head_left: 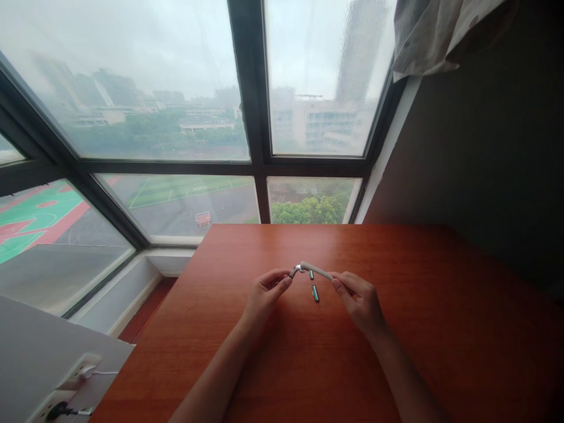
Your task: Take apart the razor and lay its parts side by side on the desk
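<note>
Over the middle of the table, my left hand (264, 294) pinches the end of a short, shiny silver curved piece (296, 270) between thumb and fingers. My right hand (359, 296) is closed on the lower end of a slim pale grey stick (318, 271). The stick slopes up to the left, and its far end meets the silver piece; I cannot tell whether they are joined. Beneath and in front of the stick lie two small dark green pieces: one green piece (311, 274) partly behind it, another green piece (315, 293) nearer me between my hands.
The reddish-brown wooden table (273, 364) reaches to a large window (167, 82) with dark frames. A power socket with plugs (66, 405) is on the low wall at left. A pale cloth (432, 35) hangs at upper right beside a dark wall.
</note>
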Motion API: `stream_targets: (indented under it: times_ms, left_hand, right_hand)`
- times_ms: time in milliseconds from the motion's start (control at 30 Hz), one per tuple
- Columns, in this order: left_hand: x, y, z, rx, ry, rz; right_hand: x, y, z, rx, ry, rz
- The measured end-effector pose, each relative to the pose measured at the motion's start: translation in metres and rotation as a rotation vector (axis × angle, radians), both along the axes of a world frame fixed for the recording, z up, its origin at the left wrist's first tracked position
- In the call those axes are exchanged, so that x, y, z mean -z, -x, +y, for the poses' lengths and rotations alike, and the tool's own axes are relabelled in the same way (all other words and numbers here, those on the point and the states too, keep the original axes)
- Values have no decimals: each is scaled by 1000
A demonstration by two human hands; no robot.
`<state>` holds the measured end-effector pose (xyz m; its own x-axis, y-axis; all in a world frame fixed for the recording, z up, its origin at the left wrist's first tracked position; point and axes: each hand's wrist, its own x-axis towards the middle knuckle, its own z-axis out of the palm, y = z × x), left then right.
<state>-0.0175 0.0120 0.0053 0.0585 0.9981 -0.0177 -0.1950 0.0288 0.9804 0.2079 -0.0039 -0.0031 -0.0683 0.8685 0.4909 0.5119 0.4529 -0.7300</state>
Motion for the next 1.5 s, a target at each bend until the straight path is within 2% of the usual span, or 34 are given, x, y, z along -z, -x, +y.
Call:
stream_targets:
  times_ms: [200,533,700,833,900,1033,1267,1500]
  left_hand:
    - [0,-1,-1,13,-2,-1]
    - [3,-1,2,-21,14,5]
    - [4,-2,2,-29,22,15]
    - [5,-3,2,-15,20,27]
    - [5,-3,2,-6,23,36]
    - [6,-4,1,-5,35,47]
    - [6,-5,2,1,32,53]
    - [7,-4,2,8,24,54]
  right_hand:
    - [2,0,2,19,14,-3]
    - [18,-6,10,123,198,161]
    - [23,-13,13,217,144,-51]
    - [27,-25,16,363,123,-283]
    - [29,-34,18,457,171,-363]
    - [32,-48,20,603,362,-507]
    - [21,-46,15,644,527,-678]
    - [13,-45,12,691,568,-732]
